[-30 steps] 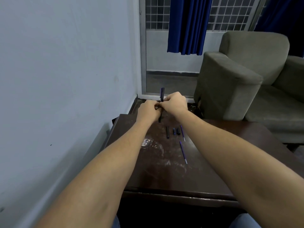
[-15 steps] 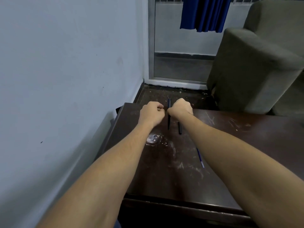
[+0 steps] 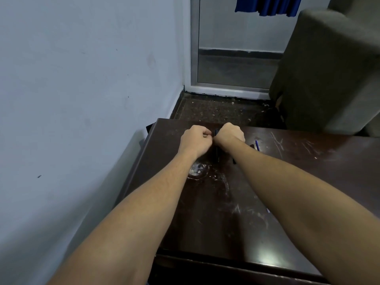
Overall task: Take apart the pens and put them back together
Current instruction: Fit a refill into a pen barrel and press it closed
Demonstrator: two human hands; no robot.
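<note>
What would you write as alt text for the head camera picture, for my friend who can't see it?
Two bare hands meet over a scratched dark table: the right hand grips a dark pen, the left hand curls right beside it, its grasp hidden. A thin blue refill lies on the table to the right; a grey armchair stands beyond.

The wall is closing off the whole left of the frame and running close along the left edge of the table, with only a narrow gap showing between them. The armchair is blocking the upper right, just beyond the table's far edge. A strip of floor is lying open between wall and armchair. The left hand and right hand are meeting at the pen near the far edge, and both forearms are crossing the tabletop from the bottom. A blue refill is lying just right of the right hand. Bare tabletop is showing between the forearms and at centre right.
</note>
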